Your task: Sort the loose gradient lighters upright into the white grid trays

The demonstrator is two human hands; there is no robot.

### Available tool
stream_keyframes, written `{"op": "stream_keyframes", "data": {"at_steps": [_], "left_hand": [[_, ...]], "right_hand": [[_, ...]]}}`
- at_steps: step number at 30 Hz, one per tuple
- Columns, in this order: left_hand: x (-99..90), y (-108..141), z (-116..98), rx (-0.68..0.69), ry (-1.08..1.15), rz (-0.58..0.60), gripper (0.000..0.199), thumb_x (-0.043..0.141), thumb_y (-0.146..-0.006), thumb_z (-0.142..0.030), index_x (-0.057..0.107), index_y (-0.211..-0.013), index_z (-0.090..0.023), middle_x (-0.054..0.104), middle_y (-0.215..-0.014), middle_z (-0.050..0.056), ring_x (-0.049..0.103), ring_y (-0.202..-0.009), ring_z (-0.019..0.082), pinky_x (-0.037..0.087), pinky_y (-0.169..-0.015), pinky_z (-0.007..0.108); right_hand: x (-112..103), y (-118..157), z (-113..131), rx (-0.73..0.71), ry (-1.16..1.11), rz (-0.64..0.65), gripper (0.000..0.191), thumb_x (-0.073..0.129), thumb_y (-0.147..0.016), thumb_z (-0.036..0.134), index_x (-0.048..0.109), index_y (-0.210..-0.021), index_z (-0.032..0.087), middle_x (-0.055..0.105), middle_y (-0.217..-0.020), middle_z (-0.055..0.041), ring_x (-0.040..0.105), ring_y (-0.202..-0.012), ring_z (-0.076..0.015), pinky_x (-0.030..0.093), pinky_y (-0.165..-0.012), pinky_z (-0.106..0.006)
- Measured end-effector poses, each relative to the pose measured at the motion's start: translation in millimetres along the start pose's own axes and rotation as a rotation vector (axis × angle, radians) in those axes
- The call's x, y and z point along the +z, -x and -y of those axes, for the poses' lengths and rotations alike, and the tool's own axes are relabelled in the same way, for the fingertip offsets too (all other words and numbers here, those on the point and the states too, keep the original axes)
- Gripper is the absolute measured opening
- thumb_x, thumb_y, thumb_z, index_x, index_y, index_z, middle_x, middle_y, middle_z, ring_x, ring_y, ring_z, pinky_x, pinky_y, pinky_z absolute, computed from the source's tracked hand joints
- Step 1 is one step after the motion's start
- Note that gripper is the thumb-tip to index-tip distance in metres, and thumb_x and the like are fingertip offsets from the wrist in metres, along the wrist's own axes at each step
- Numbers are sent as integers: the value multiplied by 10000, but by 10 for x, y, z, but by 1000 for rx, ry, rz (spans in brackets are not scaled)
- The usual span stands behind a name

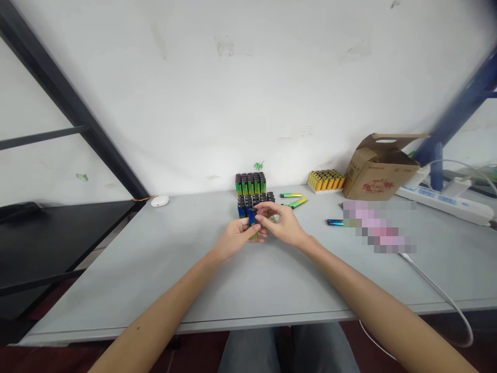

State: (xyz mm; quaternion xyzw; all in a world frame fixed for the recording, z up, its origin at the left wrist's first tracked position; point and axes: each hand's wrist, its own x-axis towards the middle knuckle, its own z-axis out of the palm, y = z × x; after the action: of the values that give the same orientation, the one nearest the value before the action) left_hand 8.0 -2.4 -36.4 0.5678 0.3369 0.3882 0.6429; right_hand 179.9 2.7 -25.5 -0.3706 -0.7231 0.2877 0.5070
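Note:
A blue lighter [252, 216] stands upright between my hands, over the middle of the table. My left hand [234, 239] is closed around its lower part, the thumb across the front. At its upper right side, my right hand [285, 225] pinches with thumb and forefinger; its other fingers are partly hidden. Just behind my hands is a block of blue lighters [242, 208] with dark tops, partly covered by the right hand. Behind that stand rows of green-yellow lighters [250, 185] against the wall.
Two loose lighters, one green-yellow [291, 195], lie right of the rows. Another blue lighter [334, 222] is beside a pixelated object [376, 228] with a white cable. Farther back are yellow lighters [326, 180], an opened cardboard box [378, 178] and a power strip [446, 202]. A white round device [160, 201] sits left.

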Motion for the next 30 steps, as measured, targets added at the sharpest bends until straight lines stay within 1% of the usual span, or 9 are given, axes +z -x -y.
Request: {"op": "stream_keyframes", "data": {"at_steps": [4,8,10,13,16,19,21,25,30], "left_hand": [[10,7,-9,-15,-9,-1,328,710,-758,-363,678,-963,-110,707,-913,116,673,-901,221,534,-847,400],[11,-5,3,-15,-72,11,353,675,-789,-371,639,-1046,-132,688,-1017,117,654,-980,216,529,-868,383],[-4,-12,10,-38,-121,-8,366,665,-800,-363,607,-1079,-134,683,-1023,122,652,-979,211,528,-866,380],[-50,-11,-5,-96,-192,-39,382,654,-809,-344,569,-1112,-127,688,-953,127,667,-905,212,533,-829,385],[-122,4,-63,-98,-264,-23,336,611,-833,-364,581,-1077,-136,683,-883,109,672,-843,208,533,-788,372],[-204,6,-123,-41,-359,-13,257,555,-853,-379,635,-913,-143,672,-804,83,653,-762,174,519,-744,317],[-255,-11,-142,-5,-403,-63,241,526,-856,-357,644,-852,-147,653,-746,60,615,-675,139,498,-680,273],[-315,-60,-122,23,-462,-196,216,498,-842,-317,638,-859,-153,614,-692,21,512,-547,93,425,-559,224],[-307,-82,-74,25,-515,-189,245,485,-836,-366,623,-862,-164,602,-686,-1,504,-550,94,415,-558,229]], "right_hand": [[42,-4,-29,40,-93,3,243,638,-776,321,660,-997,223,671,-797,-16,622,-738,-154,520,-725,-313],[-8,-52,-32,74,-162,-3,244,677,-745,341,639,-943,205,662,-797,-25,623,-727,-149,513,-687,-291],[-69,-88,-40,82,-159,-75,247,671,-751,349,620,-942,202,659,-824,-36,629,-766,-156,504,-680,-280],[-162,-129,-80,74,-122,-220,267,644,-775,377,593,-971,203,638,-819,-35,626,-759,-158,501,-673,-280],[-198,-123,-126,35,-16,-282,283,616,-797,391,585,-1017,215,626,-824,-27,625,-704,-153,509,-662,-293],[-159,-78,-150,-13,106,-238,232,581,-828,359,600,-1018,227,643,-845,-29,644,-701,-160,521,-676,-307],[-113,-45,-160,-51,143,-182,196,559,-847,322,605,-1014,231,663,-866,-35,656,-750,-170,528,-700,-310],[-42,-3,-208,-131,236,-92,194,522,-870,269,608,-1041,238,686,-948,-45,653,-844,-179,532,-748,-317],[-30,-1,-262,-159,323,-64,213,520,-872,246,617,-1061,236,695,-963,-37,651,-842,-176,533,-729,-315]]}}
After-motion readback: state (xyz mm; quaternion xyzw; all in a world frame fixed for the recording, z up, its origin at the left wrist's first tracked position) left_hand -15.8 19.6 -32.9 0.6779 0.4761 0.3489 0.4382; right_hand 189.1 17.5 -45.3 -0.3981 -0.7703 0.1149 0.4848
